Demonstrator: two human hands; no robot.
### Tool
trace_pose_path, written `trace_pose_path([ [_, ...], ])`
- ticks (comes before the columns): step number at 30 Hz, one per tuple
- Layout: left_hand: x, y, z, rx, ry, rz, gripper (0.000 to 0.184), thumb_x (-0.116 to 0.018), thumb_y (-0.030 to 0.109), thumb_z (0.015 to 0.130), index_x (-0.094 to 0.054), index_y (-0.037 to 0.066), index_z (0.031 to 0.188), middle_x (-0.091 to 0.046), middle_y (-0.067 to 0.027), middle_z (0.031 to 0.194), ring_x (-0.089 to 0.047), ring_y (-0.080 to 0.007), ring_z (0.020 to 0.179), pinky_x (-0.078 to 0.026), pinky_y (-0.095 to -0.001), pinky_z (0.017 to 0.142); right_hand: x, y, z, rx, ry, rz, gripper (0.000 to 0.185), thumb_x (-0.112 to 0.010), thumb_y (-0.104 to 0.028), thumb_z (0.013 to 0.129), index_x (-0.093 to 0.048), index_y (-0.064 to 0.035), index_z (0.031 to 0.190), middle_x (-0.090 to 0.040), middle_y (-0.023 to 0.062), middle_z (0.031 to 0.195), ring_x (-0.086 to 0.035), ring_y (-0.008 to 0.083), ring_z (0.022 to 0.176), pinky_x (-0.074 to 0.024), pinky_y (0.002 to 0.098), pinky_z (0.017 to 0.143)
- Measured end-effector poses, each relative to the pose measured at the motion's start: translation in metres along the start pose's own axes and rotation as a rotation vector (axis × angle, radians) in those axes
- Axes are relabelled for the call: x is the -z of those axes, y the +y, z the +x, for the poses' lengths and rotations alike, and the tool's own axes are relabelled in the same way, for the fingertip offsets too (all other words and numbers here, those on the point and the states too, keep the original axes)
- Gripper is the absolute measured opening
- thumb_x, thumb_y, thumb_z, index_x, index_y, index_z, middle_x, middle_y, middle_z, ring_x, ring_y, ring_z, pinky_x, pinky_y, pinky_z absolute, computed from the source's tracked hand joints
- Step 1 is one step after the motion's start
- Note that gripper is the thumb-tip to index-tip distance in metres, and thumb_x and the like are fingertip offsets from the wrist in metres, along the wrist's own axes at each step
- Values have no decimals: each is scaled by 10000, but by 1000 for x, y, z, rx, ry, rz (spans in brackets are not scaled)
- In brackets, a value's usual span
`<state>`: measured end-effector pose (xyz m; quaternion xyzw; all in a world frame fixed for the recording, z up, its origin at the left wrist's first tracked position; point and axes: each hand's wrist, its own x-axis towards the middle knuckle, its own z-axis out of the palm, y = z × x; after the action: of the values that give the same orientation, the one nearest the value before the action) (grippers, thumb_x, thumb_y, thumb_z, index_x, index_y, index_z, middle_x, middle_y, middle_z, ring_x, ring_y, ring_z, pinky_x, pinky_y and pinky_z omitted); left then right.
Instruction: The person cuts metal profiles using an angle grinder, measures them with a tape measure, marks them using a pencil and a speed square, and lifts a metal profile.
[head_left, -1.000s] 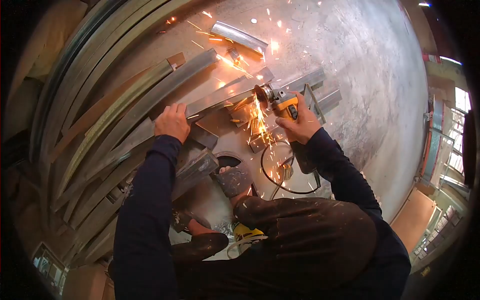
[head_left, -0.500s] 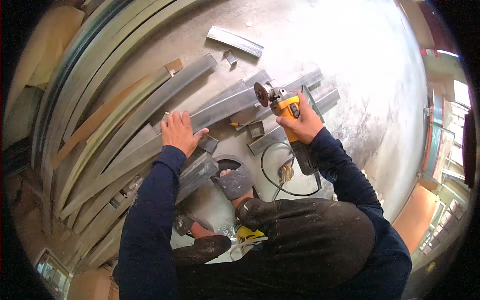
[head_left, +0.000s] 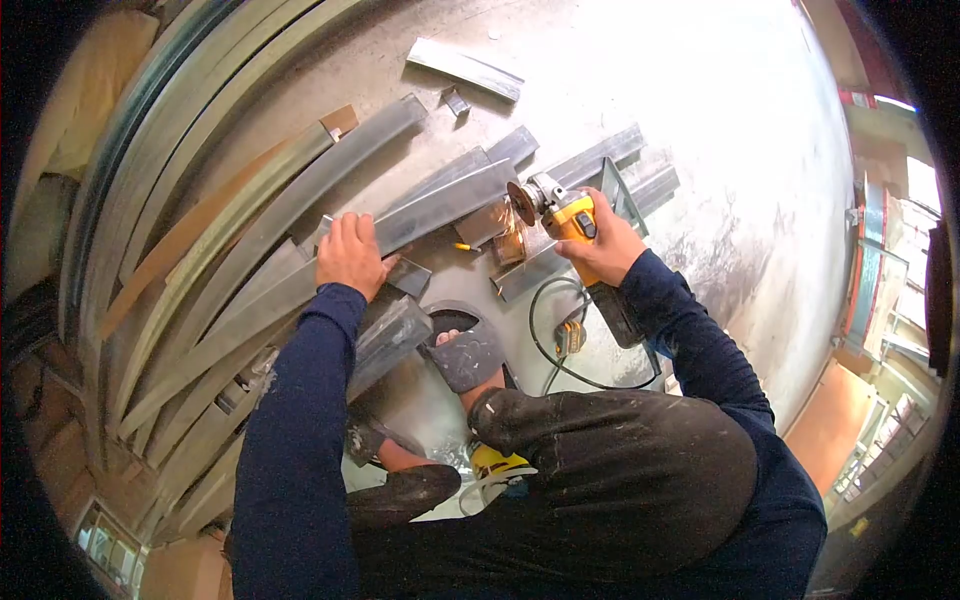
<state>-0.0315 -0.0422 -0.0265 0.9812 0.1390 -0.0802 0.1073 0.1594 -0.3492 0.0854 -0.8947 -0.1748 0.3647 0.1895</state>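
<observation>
My right hand (head_left: 606, 246) is closed round a yellow and black angle grinder (head_left: 573, 218). Its disc (head_left: 523, 203) is at the right end of a long grey metal bar (head_left: 450, 203), and a few faint sparks show just below it. My left hand (head_left: 350, 257) is wrapped over the same bar, further left. Whether the disc touches the bar cannot be made out. A small yellow object (head_left: 466, 247) lies under the bar, beside short metal pieces.
Long metal bars (head_left: 300, 185) lie at the left. An offcut (head_left: 465, 69) and a small metal piece (head_left: 456, 102) are on the floor ahead. A black cable (head_left: 538, 335) loops near my sandalled foot (head_left: 470, 357). A yellow object (head_left: 492, 464) sits between my legs.
The large spray of sparks stopped, and a small one now shows below the disc. My left hand's thumb has moved in beside the bar. The cable loop has shifted slightly.
</observation>
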Motion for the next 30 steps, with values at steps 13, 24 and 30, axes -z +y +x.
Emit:
trace_pose_path([
  [13, 4, 3, 2, 38, -55, 20, 781, -818, 523, 679, -514, 47, 1218, -533, -109, 1165, -520, -291, 1122, -467, -403, 910, -6, 8, 4, 34, 18, -22, 975, -749, -472, 780, -252, 29, 1451, -645, 332, 1061, -660, 460, 995, -524, 447, 871],
  [24, -3, 0, 2, -35, 67, 107, 833, -547, 777, 782, -546, 31, 1152, -535, -103, 1062, -548, -288, 1032, -484, -415, 835, -4, 5, 3, 5, 9, -55, 996, -742, -500, 795, -242, 55, 1453, -636, 353, 1087, -651, 469, 1024, -518, 459, 884],
  [30, -5, 0, 2, -32, 83, 82, 787, -602, 736, 781, -545, 32, 1129, -540, -102, 1042, -554, -289, 1011, -489, -417, 814, -6, 3, 9, -18, 11, -65, 1041, -739, -505, 796, -205, 96, 1458, -620, 374, 1116, -640, 478, 1048, -507, 449, 914],
])
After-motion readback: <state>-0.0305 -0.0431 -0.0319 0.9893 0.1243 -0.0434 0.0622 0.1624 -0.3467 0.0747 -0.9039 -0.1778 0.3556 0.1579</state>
